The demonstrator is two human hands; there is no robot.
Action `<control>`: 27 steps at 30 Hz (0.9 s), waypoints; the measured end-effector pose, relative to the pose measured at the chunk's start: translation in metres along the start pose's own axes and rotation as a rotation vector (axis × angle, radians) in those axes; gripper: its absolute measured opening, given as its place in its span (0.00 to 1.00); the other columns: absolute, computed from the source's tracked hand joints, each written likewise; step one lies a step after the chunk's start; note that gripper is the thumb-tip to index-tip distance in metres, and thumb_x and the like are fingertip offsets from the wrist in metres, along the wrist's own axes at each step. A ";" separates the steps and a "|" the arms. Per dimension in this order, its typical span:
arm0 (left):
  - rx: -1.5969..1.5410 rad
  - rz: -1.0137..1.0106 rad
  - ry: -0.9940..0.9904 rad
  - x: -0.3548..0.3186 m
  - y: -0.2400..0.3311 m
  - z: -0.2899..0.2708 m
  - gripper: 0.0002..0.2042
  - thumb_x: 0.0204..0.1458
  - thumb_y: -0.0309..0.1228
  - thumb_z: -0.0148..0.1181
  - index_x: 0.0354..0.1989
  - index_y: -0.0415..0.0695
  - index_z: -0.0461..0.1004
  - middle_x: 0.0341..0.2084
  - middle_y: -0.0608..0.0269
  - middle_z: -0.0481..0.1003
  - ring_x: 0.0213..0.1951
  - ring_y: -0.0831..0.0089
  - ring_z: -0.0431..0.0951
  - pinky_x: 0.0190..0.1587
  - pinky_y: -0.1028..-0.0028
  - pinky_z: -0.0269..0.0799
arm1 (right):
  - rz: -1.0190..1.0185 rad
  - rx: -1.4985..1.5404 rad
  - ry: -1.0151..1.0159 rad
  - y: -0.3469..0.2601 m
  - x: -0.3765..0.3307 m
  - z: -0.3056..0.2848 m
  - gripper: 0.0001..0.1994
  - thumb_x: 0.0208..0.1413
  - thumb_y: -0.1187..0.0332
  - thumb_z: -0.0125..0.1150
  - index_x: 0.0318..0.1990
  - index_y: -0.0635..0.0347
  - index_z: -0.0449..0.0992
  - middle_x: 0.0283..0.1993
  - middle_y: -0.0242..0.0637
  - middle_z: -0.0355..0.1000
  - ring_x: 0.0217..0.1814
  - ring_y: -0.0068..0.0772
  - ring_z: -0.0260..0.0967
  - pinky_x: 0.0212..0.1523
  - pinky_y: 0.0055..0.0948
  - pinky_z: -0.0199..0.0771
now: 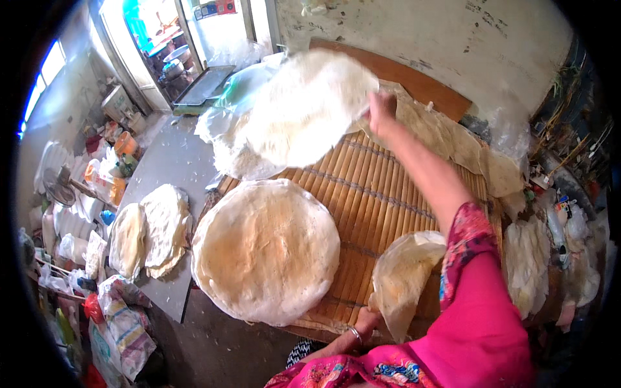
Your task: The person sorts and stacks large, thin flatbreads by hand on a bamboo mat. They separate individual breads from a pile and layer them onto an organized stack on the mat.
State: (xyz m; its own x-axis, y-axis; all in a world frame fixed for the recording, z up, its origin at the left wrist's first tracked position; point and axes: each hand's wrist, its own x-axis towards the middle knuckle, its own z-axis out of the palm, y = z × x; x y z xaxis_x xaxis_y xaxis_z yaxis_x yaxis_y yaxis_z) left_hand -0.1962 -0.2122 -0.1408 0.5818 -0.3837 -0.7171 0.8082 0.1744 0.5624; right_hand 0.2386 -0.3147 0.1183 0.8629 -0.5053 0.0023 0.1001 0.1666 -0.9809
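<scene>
My right hand (383, 111) reaches far across the bamboo mat (352, 165), closed on the right edge of a large, thin round flatbread (304, 107). That sheet is smeared by motion and hangs over other pale flatbreads at the mat's far left. Down at the near edge, my left hand (367, 321), with a silver bangle at the wrist, pinches the lower left edge of a smaller, curled flatbread (406, 275). Left of it lies a thick round stack of flatbreads (265, 249), browned in the middle, partly overhanging the mat's near left edge.
Two folded flatbread piles (165, 226) rest on the grey table (168, 155) at left. More sheets (446, 139) line the mat's far right edge, before a brown board (414, 81) against the wall. Bags and clutter (119, 323) crowd the left; folded sheets (525, 265) lie right.
</scene>
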 end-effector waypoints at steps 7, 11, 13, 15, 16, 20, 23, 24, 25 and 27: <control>0.100 -0.051 -0.008 -0.023 0.028 0.001 0.06 0.44 0.27 0.57 0.30 0.38 0.75 0.22 0.66 0.74 0.23 0.77 0.72 0.24 0.76 0.68 | 0.326 -0.315 0.066 0.208 0.011 -0.075 0.11 0.43 0.70 0.49 0.32 0.69 0.70 0.27 0.44 0.69 0.22 0.36 0.69 0.15 0.30 0.70; -0.044 0.027 -0.098 -0.013 0.016 0.004 0.06 0.44 0.26 0.57 0.30 0.38 0.74 0.21 0.66 0.74 0.22 0.75 0.73 0.23 0.76 0.69 | 0.198 -0.187 -0.082 0.193 0.006 -0.127 0.04 0.48 0.75 0.49 0.33 0.60 0.64 0.33 0.39 0.67 0.34 0.31 0.70 0.24 0.26 0.71; 0.121 0.192 -0.132 -0.010 0.011 -0.004 0.04 0.44 0.25 0.56 0.27 0.39 0.74 0.20 0.67 0.73 0.21 0.76 0.73 0.21 0.76 0.67 | 0.162 -0.187 -0.142 0.141 -0.017 -0.134 0.03 0.48 0.75 0.48 0.32 0.61 0.65 0.29 0.38 0.68 0.30 0.31 0.71 0.23 0.23 0.69; 0.133 0.197 -0.020 -0.006 0.012 0.001 0.03 0.43 0.25 0.56 0.25 0.40 0.73 0.18 0.68 0.72 0.20 0.77 0.71 0.19 0.77 0.65 | 0.228 -0.179 -0.330 0.107 -0.046 -0.169 0.01 0.49 0.75 0.47 0.29 0.59 0.65 0.27 0.37 0.69 0.27 0.30 0.72 0.24 0.21 0.69; 0.065 0.181 0.019 -0.005 0.012 0.005 0.03 0.42 0.26 0.57 0.24 0.40 0.73 0.17 0.68 0.72 0.19 0.78 0.70 0.18 0.77 0.64 | 0.239 -0.382 -0.424 0.097 -0.063 -0.185 0.02 0.49 0.75 0.47 0.30 0.62 0.67 0.28 0.36 0.69 0.28 0.29 0.72 0.25 0.21 0.69; 0.215 0.002 -0.032 -0.022 0.044 0.008 0.08 0.42 0.31 0.57 0.28 0.39 0.72 0.20 0.65 0.72 0.20 0.76 0.71 0.18 0.77 0.64 | -0.059 -0.901 -0.883 0.078 -0.196 -0.252 0.12 0.47 0.66 0.53 0.35 0.66 0.67 0.31 0.43 0.70 0.34 0.38 0.71 0.32 0.31 0.71; -0.243 -0.024 -0.324 -0.026 0.046 0.009 0.21 0.49 0.44 0.51 0.47 0.43 0.65 0.35 0.63 0.72 0.33 0.72 0.74 0.29 0.73 0.69 | -0.133 -1.015 -1.048 0.071 -0.301 -0.277 0.28 0.43 0.55 0.58 0.46 0.68 0.63 0.47 0.56 0.62 0.53 0.49 0.60 0.49 0.40 0.62; -0.296 -0.101 -0.351 -0.031 0.057 0.015 0.23 0.52 0.44 0.44 0.53 0.42 0.58 0.45 0.58 0.67 0.47 0.65 0.68 0.46 0.63 0.65 | -0.249 -1.077 -1.038 0.081 -0.325 -0.288 0.32 0.42 0.54 0.59 0.49 0.70 0.59 0.50 0.57 0.58 0.56 0.51 0.54 0.52 0.42 0.58; -0.410 -0.061 -0.416 -0.036 0.064 0.023 0.24 0.52 0.45 0.43 0.54 0.43 0.57 0.49 0.59 0.64 0.51 0.64 0.64 0.50 0.61 0.61 | -0.381 -1.133 -1.028 0.087 -0.342 -0.293 0.36 0.41 0.53 0.60 0.51 0.72 0.56 0.54 0.58 0.53 0.60 0.54 0.49 0.56 0.43 0.53; -0.375 0.004 -0.389 -0.048 0.065 0.032 0.24 0.53 0.44 0.43 0.54 0.43 0.57 0.47 0.59 0.65 0.49 0.65 0.66 0.48 0.64 0.64 | -0.411 -1.152 -0.950 0.088 -0.359 -0.300 0.36 0.39 0.55 0.61 0.49 0.75 0.56 0.54 0.59 0.53 0.60 0.54 0.48 0.57 0.45 0.50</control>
State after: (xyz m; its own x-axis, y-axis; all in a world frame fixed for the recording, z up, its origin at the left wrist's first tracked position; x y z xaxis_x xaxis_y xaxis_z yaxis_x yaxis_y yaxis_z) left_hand -0.1746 -0.2113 -0.0567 0.5659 -0.6775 -0.4698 0.8245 0.4611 0.3280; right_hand -0.2112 -0.3730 -0.0276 0.9034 0.4284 -0.0196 0.3635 -0.7892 -0.4951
